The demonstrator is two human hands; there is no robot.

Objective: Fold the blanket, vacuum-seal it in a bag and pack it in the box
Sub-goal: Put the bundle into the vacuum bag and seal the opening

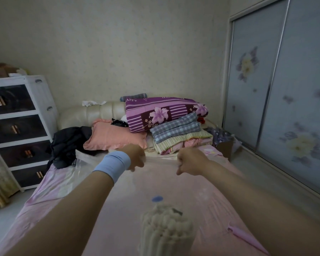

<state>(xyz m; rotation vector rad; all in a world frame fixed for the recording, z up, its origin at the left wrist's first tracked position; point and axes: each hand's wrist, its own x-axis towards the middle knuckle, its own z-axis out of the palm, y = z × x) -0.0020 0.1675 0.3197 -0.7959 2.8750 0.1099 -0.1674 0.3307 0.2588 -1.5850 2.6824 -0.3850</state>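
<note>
- Pink cloth covers the bed (pixel 44 191), which runs from the person away to the cream headboard (pixel 92 113).
- On the bed lies the vacuum bag (pixel 174 182), of clear plastic, with the pink blanket (pixel 211 200) seemingly inside it. Its long axis goes straight away from the person, and its far edge lies crosswise, from left to right.
- Behind that edge there is a stack of folded bedding (pixel 166 124) and a peach pillow (pixel 115 137).
- A brown box (pixel 226 147), probably the packing box, stands just beside the bed on the right, nearer to the right hand.
- The left hand (pixel 135 157), with a light blue wristband, has its fingers curled down on the far edge. It is blurred, so I only judge that they pinch the plastic.
- The right hand (pixel 190 161) is a fist, and its fingers pinch the same edge.
- The two hands are apart along the edge and reach about equally far, so I judge that closing the edge means moving sideways, not forward.
- The blue valve (pixel 157 199) sits on the bag, closer to the person than the hands are.
- A pink clip (pixel 237 232) lies near the right forearm.
</note>
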